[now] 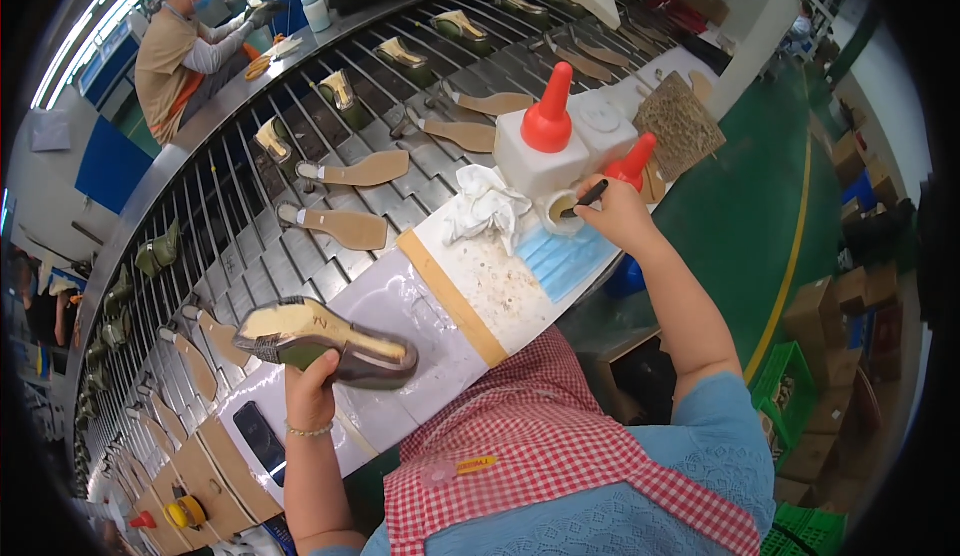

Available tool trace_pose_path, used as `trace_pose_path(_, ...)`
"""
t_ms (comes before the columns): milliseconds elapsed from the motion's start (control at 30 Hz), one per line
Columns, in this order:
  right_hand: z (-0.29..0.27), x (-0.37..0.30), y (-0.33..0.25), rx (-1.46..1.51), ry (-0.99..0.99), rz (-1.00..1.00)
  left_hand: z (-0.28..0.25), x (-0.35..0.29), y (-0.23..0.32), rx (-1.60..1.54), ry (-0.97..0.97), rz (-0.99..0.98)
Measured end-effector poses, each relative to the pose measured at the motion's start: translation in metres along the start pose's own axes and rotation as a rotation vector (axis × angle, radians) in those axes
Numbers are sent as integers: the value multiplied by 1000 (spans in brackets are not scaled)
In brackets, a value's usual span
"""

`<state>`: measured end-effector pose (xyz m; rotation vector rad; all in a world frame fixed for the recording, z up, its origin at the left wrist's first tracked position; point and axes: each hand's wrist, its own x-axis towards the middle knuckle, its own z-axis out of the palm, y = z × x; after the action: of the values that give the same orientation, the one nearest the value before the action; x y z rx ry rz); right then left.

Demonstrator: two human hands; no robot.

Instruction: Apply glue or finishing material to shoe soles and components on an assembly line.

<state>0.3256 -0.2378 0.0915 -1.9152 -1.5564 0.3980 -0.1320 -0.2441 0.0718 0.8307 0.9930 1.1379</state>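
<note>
My left hand (312,388) is closed around a dark green shoe (362,356), held with its underside up above the worktop. Pale yellow shows along the bottom of the shoe. In my right hand (618,218) a black-handled brush (593,196) is pinched, its tip hidden inside a small white jar (554,226). Beside the jar stands a white plastic bottle (540,164) with a red cone nozzle (548,121). A blue face mask (562,261) lies flat under the jar, and a crumpled white cloth (484,206) is to the left.
Loose tan soles (345,228) and several shoes (403,54) lie on the curved slatted conveyor (250,266). A phone (260,436) rests on the worktop's left. A rough brown board (680,121) stands beyond the bottles. Across the conveyor sits a co-worker (185,51). Green crates (790,386) are right.
</note>
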Motion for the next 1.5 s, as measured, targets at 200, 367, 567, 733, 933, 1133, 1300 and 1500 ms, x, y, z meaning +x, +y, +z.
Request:
trace_pose_path(200, 3, -1, 12, 37, -59, 37, 30, 8, -49, 279, 230, 301)
trace_pose_path(367, -2, -17, 31, 781, 25, 334, 36, -5, -58, 452, 64, 466)
trace_pose_path(567, 21, -32, 66, 1409, 81, 737, 36, -19, -42, 516, -216, 433)
trace_pose_path(733, 36, -28, 70, 1390, 145, 927, 62, -40, -36, 758, -170, 527)
trace_pose_path(933, 6, -42, 47, 1701, 89, 627, 88, -56, -61, 374, -90, 315)
trace_pose_path(1133, 6, -106, -86, 1196, -167, 57, 64, -48, -117, 490, -98, 404)
trace_pose_path(1300, 35, -132, -132, 1079, -423, -134, 83, -56, -102, 390, -161, 545)
trace_pose_path(1500, 51, -138, -141, 978, -403, -160, 78, -58, -105, 320, -180, 519)
